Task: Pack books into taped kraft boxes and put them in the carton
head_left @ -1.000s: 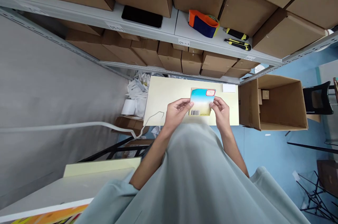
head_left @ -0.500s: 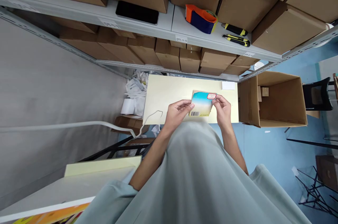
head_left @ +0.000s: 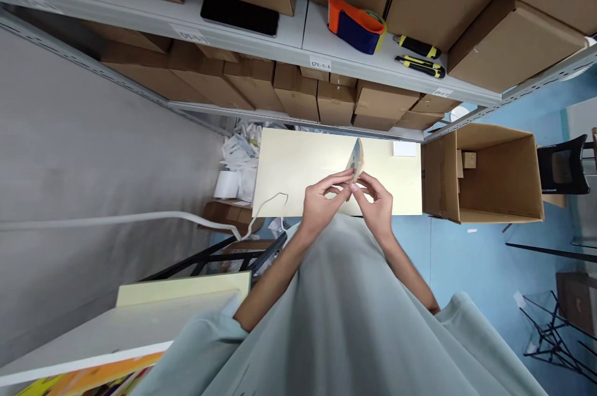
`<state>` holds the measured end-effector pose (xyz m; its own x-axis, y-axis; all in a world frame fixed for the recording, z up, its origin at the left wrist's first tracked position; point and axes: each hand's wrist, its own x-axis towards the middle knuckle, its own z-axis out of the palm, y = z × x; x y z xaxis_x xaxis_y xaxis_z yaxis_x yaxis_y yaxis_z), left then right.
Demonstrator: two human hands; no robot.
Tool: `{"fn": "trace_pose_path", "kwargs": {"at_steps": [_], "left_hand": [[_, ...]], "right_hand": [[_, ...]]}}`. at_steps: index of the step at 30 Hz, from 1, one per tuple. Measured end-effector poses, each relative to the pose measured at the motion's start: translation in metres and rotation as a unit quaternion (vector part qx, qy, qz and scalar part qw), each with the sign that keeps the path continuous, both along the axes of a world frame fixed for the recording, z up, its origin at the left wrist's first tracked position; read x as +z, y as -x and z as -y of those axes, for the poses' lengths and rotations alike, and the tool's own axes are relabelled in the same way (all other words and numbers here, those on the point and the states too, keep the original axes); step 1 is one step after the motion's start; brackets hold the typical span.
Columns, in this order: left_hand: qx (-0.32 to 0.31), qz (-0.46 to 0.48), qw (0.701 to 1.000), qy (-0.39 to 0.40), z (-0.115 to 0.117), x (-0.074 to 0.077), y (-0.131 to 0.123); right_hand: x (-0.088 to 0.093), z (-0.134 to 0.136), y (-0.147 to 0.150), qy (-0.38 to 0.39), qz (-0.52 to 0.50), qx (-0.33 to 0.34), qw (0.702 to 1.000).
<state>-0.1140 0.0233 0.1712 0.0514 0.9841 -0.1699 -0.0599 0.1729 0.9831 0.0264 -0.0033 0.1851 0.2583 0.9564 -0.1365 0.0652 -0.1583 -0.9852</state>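
The left hand (head_left: 321,202) and right hand (head_left: 375,204) meet over the table (head_left: 293,156), fingers curled, pinching 1 nearly edge-on packet (head_left: 356,160) by its near end.

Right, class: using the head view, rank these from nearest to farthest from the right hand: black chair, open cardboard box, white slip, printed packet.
1. Printed packet: held between the left hand and right hand.
2. White slip: tabletop's far right corner.
3. Open cardboard box: right of the tabletop.
4. Black chair: beyond the box, far right.
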Motion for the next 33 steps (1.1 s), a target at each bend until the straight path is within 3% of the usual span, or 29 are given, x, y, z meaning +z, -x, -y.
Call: {"fn": "trace_pose_path", "kwargs": {"at_steps": [5,8,11,16,19,24,29,33], "left_hand": [[-0.058,-0.033,0.997,-0.043,-0.001,0.003,0.006],[-0.029,-0.048,0.997,-0.052,-0.008,-0.002,0.017],[0.032,-0.086,0.995,-0.037,-0.018,-0.010,0.033],[-0.026,-0.082,0.996,0.002,-0.023,-0.028,0.053],[-0.017,-0.054,0.998,0.026,-0.021,-0.041,0.056],[-0.006,-0.015,0.999,0.042,-0.022,-0.053,0.060],[-0.007,-0.005,0.999,0.030,-0.023,-0.058,0.077],[-0.003,-0.026,0.999,0.026,-0.023,-0.071,0.097]], "right_hand": [[-0.015,-0.001,-0.003,0.024,-0.015,-0.034,0.999],[-0.017,-0.006,-0.014,0.033,-0.017,-0.026,0.999],[-0.016,-0.013,-0.022,0.042,-0.035,-0.001,0.998],[-0.015,-0.021,-0.025,0.045,-0.058,0.038,0.997],[-0.019,-0.023,-0.024,0.039,-0.047,0.072,0.996],[-0.023,-0.026,-0.021,-0.017,0.025,0.122,0.992],[-0.021,-0.034,-0.012,-0.091,0.168,0.195,0.962],[-0.038,-0.042,0.000,-0.108,0.226,0.220,0.943]]}}
